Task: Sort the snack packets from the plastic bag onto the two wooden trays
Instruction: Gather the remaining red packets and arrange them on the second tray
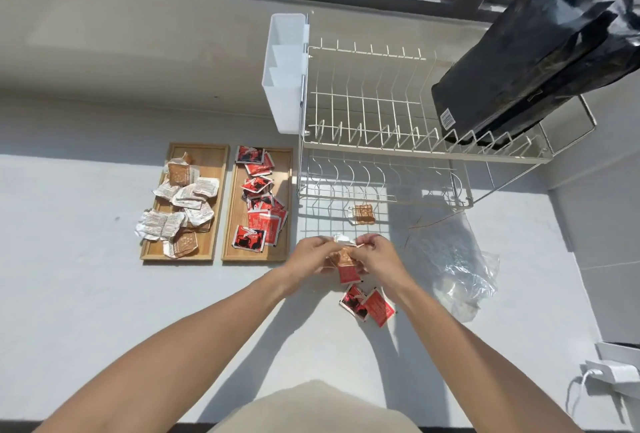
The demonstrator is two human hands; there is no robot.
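- The left hand (313, 256) and right hand (375, 254) meet above the pale counter (86, 294), fingers curled, both pinching a small bunch of packets (346, 259): a crinkled brown-and-white one on top, a glossy red one hanging below.
- 2 more red foil packets (367, 304), square and shiny, lie flat on the counter just below the hands, touching each other.
- 1 brown cracker packet (362, 214) sits alone under the rack's lower wires.
- The clear plastic bag (453, 259), thin and wrinkled, lies slumped to the right of the hands.
- The left wooden tray (194, 254), a long rimmed rectangle of light wood, holds a heap of crumpled white-and-brown packets (180, 204); some spill over its left edge.
- The right wooden tray (235, 225), same shape and just beside it, holds overlapping red packets (259, 207).
- A cream wire dish rack (381, 114) stands behind, with a white plastic caddy (285, 72) on its left end and matte black pouches (533, 62) leaning in it.
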